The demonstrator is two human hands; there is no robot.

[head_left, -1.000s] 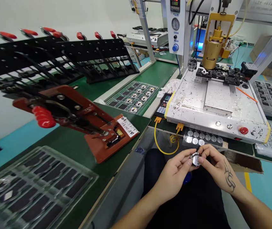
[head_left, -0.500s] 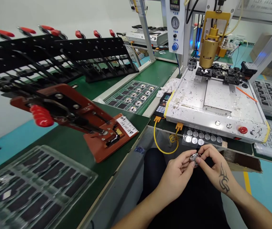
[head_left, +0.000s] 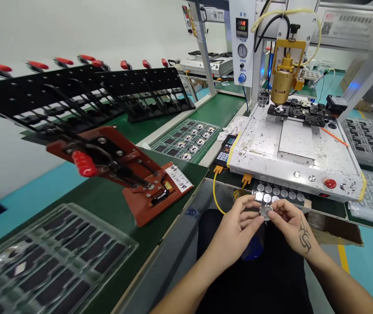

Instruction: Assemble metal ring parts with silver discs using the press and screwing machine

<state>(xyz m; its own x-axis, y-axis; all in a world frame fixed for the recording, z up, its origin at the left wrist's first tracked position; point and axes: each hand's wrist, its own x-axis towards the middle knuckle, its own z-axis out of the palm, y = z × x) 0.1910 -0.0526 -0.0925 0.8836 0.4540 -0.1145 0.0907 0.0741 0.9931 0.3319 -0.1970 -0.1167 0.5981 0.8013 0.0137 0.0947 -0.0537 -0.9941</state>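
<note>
A small round silvery metal part [head_left: 266, 212] is held between both hands, above the lap. My left hand [head_left: 238, 226] pinches its left side between thumb and fingers. On its right side, my right hand [head_left: 291, 221] grips the edge with thumb and forefinger; a tattoo marks that wrist. Just beyond the hands, a sheet of round white stickers [head_left: 283, 193] lies at the table edge under the white machine [head_left: 291, 161]. The part's fine details are too small to make out.
A reddish-brown clamp fixture [head_left: 140, 196] stands on the green left table, with a clear tray [head_left: 134, 244] in front. Black racks with red handles [head_left: 160, 91] rise behind. Another tray of round parts [head_left: 186, 140] lies mid-left. A yellow cable [head_left: 215, 196] hangs from the table edge.
The view has shifted slightly, so the fixture and racks appear further right. Both hands still hold the round part, whose face now shows more openly, with the fingers further apart around it.
</note>
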